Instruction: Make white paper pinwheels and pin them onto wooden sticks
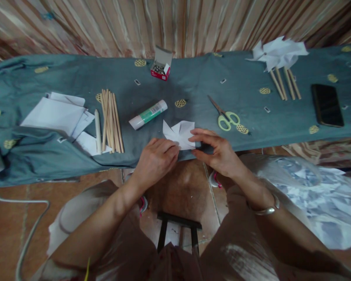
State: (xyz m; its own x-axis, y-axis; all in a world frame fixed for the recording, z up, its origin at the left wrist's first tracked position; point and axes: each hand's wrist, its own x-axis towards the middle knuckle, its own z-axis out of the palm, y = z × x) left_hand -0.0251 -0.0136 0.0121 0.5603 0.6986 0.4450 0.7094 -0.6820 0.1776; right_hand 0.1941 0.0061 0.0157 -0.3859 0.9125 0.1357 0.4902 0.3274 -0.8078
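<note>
A white paper pinwheel [181, 133], cut and partly folded, lies at the front edge of the cloth-covered table between my hands. My left hand [158, 158] is closed on its lower left part, the fingertips pressed together near the middle. At its right edge, my right hand [215, 150] holds the paper, fingers on the upper side and thumb lower down. A glue stick [148, 114] with a green label lies just beyond my left hand. Scissors [224, 116] with pale green handles rest beyond my right hand, blades pointing away.
Wooden sticks [112, 121], a white pencil-like stick [98, 130] and paper sheets [55, 115] lie left. An open red box [160, 70] of small metal pieces stands at the back. Finished pinwheels [277, 52] and a phone [327, 105] lie right. A plastic bag [312, 195] of scraps sits below.
</note>
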